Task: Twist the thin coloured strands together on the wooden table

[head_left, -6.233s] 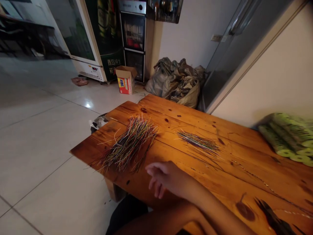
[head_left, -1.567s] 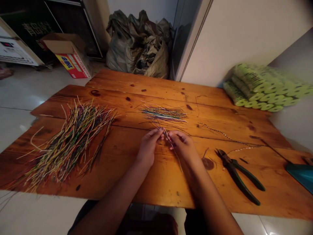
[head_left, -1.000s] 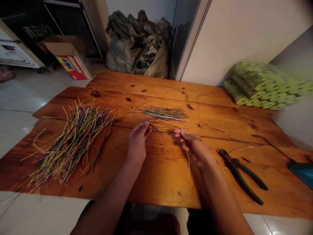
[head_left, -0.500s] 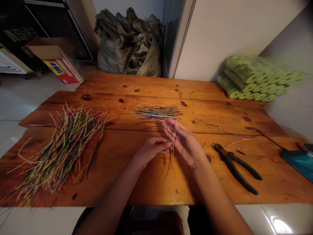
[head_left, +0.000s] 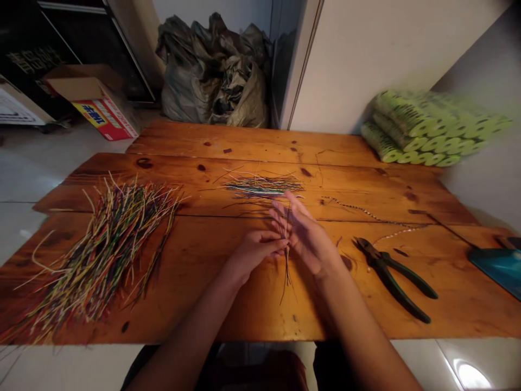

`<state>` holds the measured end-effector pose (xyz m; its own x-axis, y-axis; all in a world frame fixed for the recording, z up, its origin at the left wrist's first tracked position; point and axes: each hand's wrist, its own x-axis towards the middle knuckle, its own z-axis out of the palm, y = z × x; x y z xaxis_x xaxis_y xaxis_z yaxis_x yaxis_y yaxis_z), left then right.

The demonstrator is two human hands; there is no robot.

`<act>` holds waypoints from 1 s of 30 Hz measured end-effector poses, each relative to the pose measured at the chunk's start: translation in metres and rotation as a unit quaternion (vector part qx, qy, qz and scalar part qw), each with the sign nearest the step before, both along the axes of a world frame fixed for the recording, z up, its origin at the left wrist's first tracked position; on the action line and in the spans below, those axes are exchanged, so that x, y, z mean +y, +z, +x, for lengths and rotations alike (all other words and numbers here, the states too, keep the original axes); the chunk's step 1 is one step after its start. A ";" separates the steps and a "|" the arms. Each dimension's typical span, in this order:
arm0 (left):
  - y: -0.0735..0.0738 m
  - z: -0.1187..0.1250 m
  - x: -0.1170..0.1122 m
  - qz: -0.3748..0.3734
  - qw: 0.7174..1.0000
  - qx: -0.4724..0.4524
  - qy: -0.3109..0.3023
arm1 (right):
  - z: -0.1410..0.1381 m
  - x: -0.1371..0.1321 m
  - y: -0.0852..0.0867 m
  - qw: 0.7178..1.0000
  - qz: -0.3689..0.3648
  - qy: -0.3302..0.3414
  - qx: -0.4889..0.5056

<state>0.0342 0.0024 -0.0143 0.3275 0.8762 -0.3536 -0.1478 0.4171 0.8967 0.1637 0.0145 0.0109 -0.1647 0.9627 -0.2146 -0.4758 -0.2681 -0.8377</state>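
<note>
My left hand [head_left: 260, 251] pinches a small bunch of thin wires [head_left: 287, 271], whose loose ends hang below the fingers. My right hand [head_left: 306, 233] is beside it with the thumb raised and the fingers apart, curved behind the upper part of the bunch. Whether its fingers touch the wires I cannot tell. Just beyond both hands lies a flat sheaf of coloured wires [head_left: 260, 185], laid crosswise on the wooden table [head_left: 211, 304]. A large heap of mixed coloured wires [head_left: 109, 250] is spread out to the left.
Dark-handled cutting pliers [head_left: 394, 279] lie right of my hands, near a twisted wire strand [head_left: 366, 213]. A blue tool [head_left: 496, 266] with a thin rod is at the right edge. Green-wrapped rolls [head_left: 427, 130] are stacked at the back right. Bags [head_left: 211, 70] and a carton [head_left: 101, 111] stand behind.
The left hand and its wires have shifted slightly right. A pale wire that stood apart beside the right palm now appears in with the bunch. The right thumb is raised higher.
</note>
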 end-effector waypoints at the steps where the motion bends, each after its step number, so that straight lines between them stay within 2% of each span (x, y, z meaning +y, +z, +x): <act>1: 0.001 -0.001 0.001 -0.002 1.000 -0.003 0.016 | 0.002 0.001 0.000 1.000 0.003 -0.023 -0.010; 3: 0.002 -0.005 0.004 0.011 0.999 -0.007 0.051 | 0.005 0.002 0.000 0.997 0.005 -0.044 -0.061; 4: 0.003 -0.007 0.006 0.027 0.997 -0.006 0.070 | 0.007 0.003 -0.001 0.995 0.004 -0.031 -0.095; 7: 0.006 -0.012 0.010 0.080 0.988 0.010 0.129 | 0.008 0.001 -0.004 0.982 -0.008 0.098 -0.161; 9: 0.008 -0.014 0.012 0.100 0.983 0.025 0.152 | 0.006 -0.001 -0.007 0.976 -0.008 0.166 -0.143; 10: 0.008 -0.015 0.013 0.107 0.982 0.031 0.155 | 0.004 -0.002 -0.009 0.976 -0.004 0.177 -0.127; 15: 0.008 -0.016 0.014 0.112 0.983 0.018 0.143 | -0.004 -0.001 -0.016 0.986 -0.008 0.160 -0.043; 18: 0.007 -0.017 0.015 0.117 0.979 0.007 0.164 | -0.005 0.000 -0.019 0.988 -0.013 0.155 -0.006; 22: 0.007 -0.019 0.017 0.138 0.966 0.018 0.216 | -0.006 0.000 -0.021 0.989 -0.007 0.149 -0.008; 30: 0.005 -0.024 0.020 0.137 0.952 0.005 0.273 | -0.008 -0.001 -0.024 0.988 -0.022 0.151 -0.023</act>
